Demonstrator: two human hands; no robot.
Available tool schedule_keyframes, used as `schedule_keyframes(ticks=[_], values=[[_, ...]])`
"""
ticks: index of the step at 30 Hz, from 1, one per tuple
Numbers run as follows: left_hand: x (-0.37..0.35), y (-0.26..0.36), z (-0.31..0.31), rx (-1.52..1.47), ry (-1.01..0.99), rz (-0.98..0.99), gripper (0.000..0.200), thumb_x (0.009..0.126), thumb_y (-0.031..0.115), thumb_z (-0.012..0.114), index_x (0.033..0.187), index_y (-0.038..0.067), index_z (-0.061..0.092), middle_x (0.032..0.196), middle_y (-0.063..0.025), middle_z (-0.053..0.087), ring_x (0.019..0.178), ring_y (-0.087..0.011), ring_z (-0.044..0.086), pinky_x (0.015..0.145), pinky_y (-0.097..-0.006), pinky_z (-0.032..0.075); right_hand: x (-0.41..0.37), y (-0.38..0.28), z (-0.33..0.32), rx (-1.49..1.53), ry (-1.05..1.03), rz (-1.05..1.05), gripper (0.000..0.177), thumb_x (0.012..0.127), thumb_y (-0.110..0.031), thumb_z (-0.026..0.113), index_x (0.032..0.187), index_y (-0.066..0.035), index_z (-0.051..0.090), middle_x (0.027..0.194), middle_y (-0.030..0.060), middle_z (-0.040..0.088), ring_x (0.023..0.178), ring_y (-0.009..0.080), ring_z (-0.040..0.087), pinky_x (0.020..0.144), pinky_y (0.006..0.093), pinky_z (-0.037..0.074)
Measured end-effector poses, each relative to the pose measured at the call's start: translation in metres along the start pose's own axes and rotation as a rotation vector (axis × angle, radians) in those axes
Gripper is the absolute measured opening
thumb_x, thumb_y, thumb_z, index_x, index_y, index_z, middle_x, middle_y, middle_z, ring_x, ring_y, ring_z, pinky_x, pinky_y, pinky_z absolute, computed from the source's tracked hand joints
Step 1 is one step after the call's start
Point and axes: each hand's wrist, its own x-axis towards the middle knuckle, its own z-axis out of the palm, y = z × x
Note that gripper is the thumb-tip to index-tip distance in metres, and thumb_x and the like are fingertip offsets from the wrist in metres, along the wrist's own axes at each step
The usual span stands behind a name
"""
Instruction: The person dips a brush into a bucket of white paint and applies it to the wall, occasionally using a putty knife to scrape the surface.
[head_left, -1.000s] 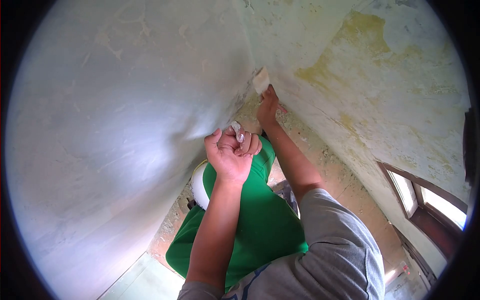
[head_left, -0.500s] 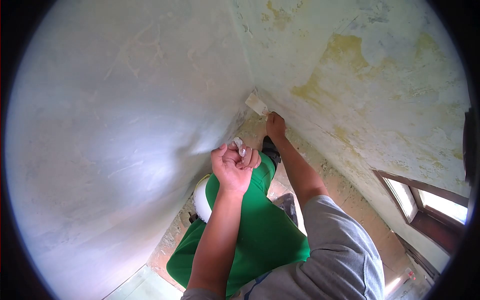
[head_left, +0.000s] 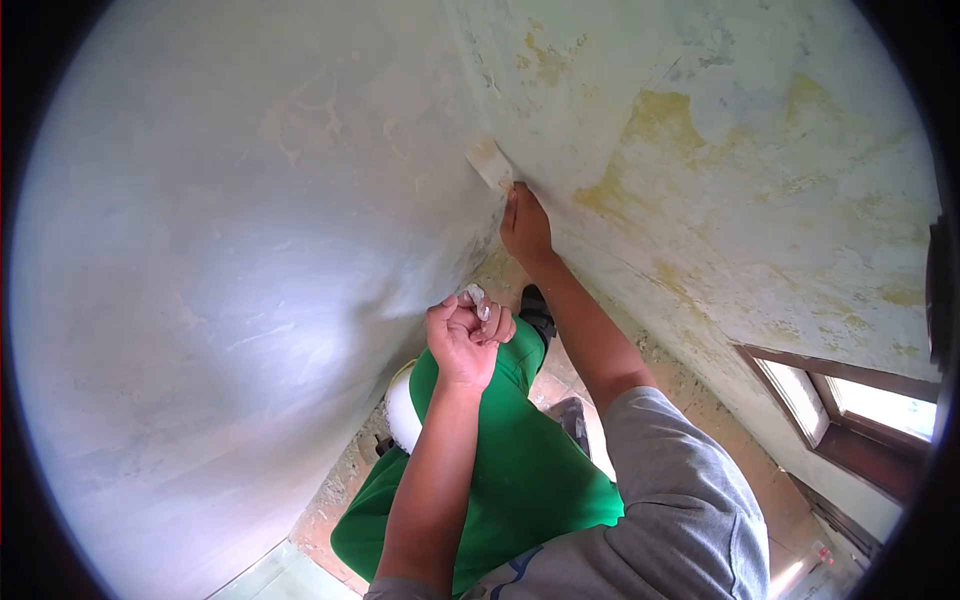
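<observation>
My right hand [head_left: 526,225] grips a flat, pale scraper [head_left: 490,164], its blade at the corner where the two walls meet. Below and to the left, my left hand [head_left: 468,338] is turned palm up with its fingers curled around a small whitish lump [head_left: 476,298]. Whitish smears show on those fingers. The scraper's handle is mostly hidden inside my right hand.
A smooth grey-white wall [head_left: 200,250] rises on the left. The right wall [head_left: 760,210] has yellowish patches and a brown-framed window [head_left: 850,410] low down. Green cloth [head_left: 500,470] covers my lap, beside a white rounded object [head_left: 402,408].
My right hand has moved up along the corner with the scraper, slightly leftward. My left hand has stayed nearly in place, still curled around the lump.
</observation>
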Motion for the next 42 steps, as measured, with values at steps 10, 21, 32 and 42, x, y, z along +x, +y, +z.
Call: schedule_keyframes(ticks=[10, 21, 32, 42], values=[[-0.004, -0.003, 0.001, -0.026, 0.07, 0.003, 0.047, 0.09, 0.052, 0.042, 0.071, 0.01, 0.048, 0.051, 0.0011, 0.025, 0.051, -0.0158, 0.025, 0.059, -0.0333, 0.028, -0.068, 0.04, -0.019, -0.22, -0.008, 0.222, 0.012, 0.094, -0.013, 0.055, 0.097, -0.002, 0.058, 0.083, 0.0217, 0.064, 0.077, 0.0419, 0.063, 0.069, 0.0528, 0.05], [-0.002, 0.0, 0.005, -0.04, 0.08, 0.016, 0.046, 0.09, 0.052, 0.043, 0.072, 0.01, 0.048, 0.052, 0.0022, 0.025, 0.052, -0.015, 0.024, 0.059, -0.0331, 0.026, 0.037, -0.116, -0.063, 0.257, 0.152, -0.075, 0.013, 0.096, -0.009, 0.056, 0.103, 0.0, 0.059, 0.078, 0.0171, 0.057, 0.064, 0.0337, 0.056, 0.06, 0.041, 0.046], [-0.005, -0.002, 0.008, -0.045, 0.079, 0.003, 0.045, 0.092, 0.05, 0.042, 0.073, 0.01, 0.049, 0.051, 0.003, 0.024, 0.049, -0.0128, 0.023, 0.057, -0.0321, 0.026, -0.078, 0.076, 0.007, -0.256, -0.123, 0.024, 0.016, 0.095, -0.01, 0.057, 0.105, 0.0, 0.063, 0.091, 0.021, 0.063, 0.082, 0.0382, 0.064, 0.072, 0.0488, 0.052], [-0.084, 0.046, 0.001, 0.102, -0.076, 0.3, 0.04, 0.094, 0.048, 0.041, 0.082, 0.01, 0.05, 0.059, 0.0021, 0.03, 0.057, -0.015, 0.031, 0.06, -0.0336, 0.029, -0.151, 0.092, -0.073, -0.595, -0.296, 0.358, 0.028, 0.096, -0.028, 0.052, 0.096, -0.005, 0.068, 0.1, 0.0214, 0.069, 0.096, 0.0401, 0.066, 0.084, 0.0512, 0.053]])
